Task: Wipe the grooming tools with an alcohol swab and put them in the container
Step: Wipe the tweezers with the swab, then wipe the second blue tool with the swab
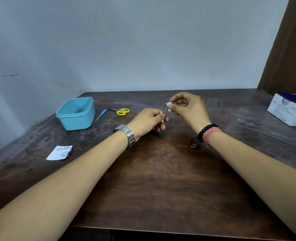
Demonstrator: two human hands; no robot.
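My left hand (148, 120) pinches the lower end of a thin metal grooming tool (165, 113) above the middle of the table. My right hand (187, 106) holds a small white alcohol swab (169, 104) folded around the tool's upper end. An open light-blue container (76, 113) stands at the far left of the table. Beside it lie a blue-handled nail file (101, 114) and small scissors with yellow handles (122, 111).
A torn white swab wrapper (60, 152) lies on the dark wooden table (161, 180) at the near left. A white and blue box (290, 109) sits at the far right edge. A wall rises just behind the table.
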